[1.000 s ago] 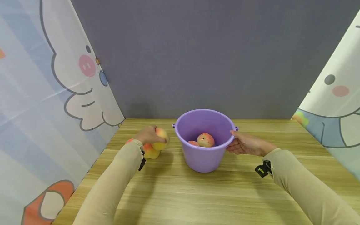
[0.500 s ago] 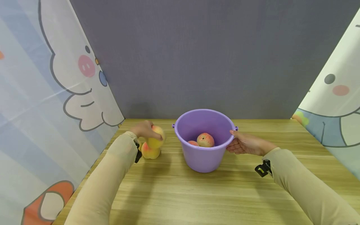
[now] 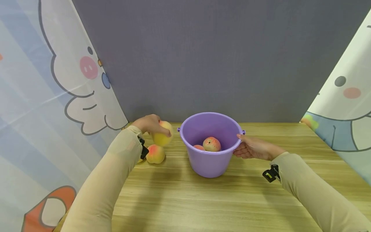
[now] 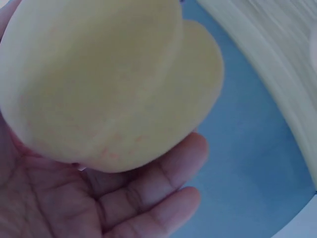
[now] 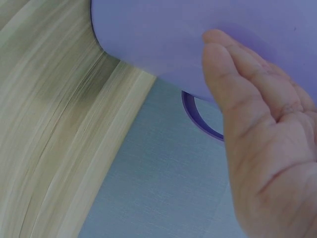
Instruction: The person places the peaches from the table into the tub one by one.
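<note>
My left hand (image 3: 150, 124) grips a yellow peach (image 3: 163, 137) in the head view, held above the tabletop left of the purple bucket (image 3: 209, 164). Close up in the left wrist view, the peach (image 4: 109, 84) fills the palm, with the fingers bent beneath it. Below that hand a pink-and-yellow peach (image 3: 156, 154) sits on the table; a sliver of another yellow one shows beside the left wrist. Two peaches lie in the bucket, the clearest a red-speckled peach (image 3: 212, 144). My right hand (image 3: 255, 147) holds the bucket's right rim, thumb at the rim and fingers along the outer wall (image 5: 158, 39).
The wooden table (image 3: 203, 206) ends at a grey panel (image 3: 217, 64) behind the bucket. Cartoon-printed cloths hang at both sides, the left cloth (image 3: 34, 112) near my left arm. Behind the bucket, its purple handle (image 5: 195, 116) shows in the right wrist view.
My left hand has lifted its peach up off the ones beside it, first shifting slightly left, then back right. The right hand and the bucket have stayed put.
</note>
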Tool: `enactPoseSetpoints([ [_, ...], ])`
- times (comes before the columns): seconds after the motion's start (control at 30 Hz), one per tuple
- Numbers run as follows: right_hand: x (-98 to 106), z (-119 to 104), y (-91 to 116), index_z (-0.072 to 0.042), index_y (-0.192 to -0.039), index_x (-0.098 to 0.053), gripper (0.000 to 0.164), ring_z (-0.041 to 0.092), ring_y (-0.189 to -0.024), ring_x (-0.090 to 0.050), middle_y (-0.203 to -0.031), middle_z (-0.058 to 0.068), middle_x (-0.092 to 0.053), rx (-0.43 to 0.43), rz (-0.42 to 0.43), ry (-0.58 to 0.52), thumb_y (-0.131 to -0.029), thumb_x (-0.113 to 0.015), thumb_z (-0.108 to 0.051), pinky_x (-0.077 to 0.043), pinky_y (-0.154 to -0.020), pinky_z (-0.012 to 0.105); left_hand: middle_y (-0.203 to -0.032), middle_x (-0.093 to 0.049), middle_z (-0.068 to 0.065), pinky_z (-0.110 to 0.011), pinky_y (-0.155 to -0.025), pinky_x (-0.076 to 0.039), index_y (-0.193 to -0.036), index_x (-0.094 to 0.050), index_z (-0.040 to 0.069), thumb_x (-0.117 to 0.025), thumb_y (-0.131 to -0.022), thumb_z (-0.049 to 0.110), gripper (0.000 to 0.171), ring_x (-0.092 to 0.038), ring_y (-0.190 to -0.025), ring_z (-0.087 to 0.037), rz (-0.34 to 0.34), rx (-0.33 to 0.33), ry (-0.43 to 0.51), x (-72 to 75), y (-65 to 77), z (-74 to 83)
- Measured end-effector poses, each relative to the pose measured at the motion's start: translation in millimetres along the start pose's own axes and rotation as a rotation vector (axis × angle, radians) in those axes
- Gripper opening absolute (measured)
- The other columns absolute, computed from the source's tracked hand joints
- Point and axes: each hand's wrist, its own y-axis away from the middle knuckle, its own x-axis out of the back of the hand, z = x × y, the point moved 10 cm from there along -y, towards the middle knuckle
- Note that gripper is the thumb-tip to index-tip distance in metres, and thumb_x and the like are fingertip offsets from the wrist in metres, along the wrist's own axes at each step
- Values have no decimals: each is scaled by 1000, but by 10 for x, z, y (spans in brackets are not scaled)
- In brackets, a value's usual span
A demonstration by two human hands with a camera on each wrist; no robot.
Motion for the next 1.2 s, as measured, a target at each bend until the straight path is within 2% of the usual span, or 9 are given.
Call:
enactPoseSetpoints([
  [0.23, 6, 5, 0, 27, -132, -28, 77, 52, -128, -35, -132, 40, -40, -6, 9, -2, -104, -14, -44, -30, -106, 54, -88, -57, -5, -29, -69, -46, -94, -55, 3, -72, -73, 40, 46, -53, -80, -19, -5, 4, 8, 73, 39, 131],
  [0.47, -4, 15, -14, 27, -133, -27, 78, 51, -128, -34, -133, 40, -40, -8, 8, -1, -104, -15, -45, -30, -106, 53, -91, -58, -5, -29, -71, -45, -98, -58, 3, -73, -74, 41, 47, -54, -81, -20, 7, -1, 38, 175, 74, 296],
  [0.67, -9, 5, -5, 27, -133, -26, 79, 51, -128, -36, -133, 40, -40, 1, 5, 1, -104, -15, -45, -31, -105, 54, -89, -56, -4, -28, -69, -42, -95, -59, 5, -75, -74, 39, 43, -51, -79, -18, 42, -75, 140, 241, 70, 531],
  [0.8, -18, -10, -9, 27, -133, -26, 78, 51, -127, -36, -133, 41, -40, 2, 13, -3, -104, -15, -44, -31, -106, 53, -87, -57, -4, -28, -70, -43, -94, -60, 6, -76, -73, 39, 42, -51, -79, -18, 52, -100, 162, 226, 40, 677],
  [1.0, -31, -17, -3, 27, -132, -28, 77, 51, -127, -36, -133, 40, -41, 3, 12, -5, -104, -16, -44, -32, -105, 53, -87, -57, -3, -27, -67, -45, -92, -60, 7, -77, -73, 38, 40, -52, -76, -16, 25, -118, 190, 132, -53, 854],
  [1.2, -30, 5, -4, 27, -132, -30, 76, 51, -128, -35, -132, 40, -41, -9, 21, -10, -104, -16, -43, -32, -105, 52, -76, -49, 0, -23, -55, -36, -82, -54, 10, -77, -73, 42, 40, -43, -63, -13, 28, -111, 145, 56, -141, 1021],
])
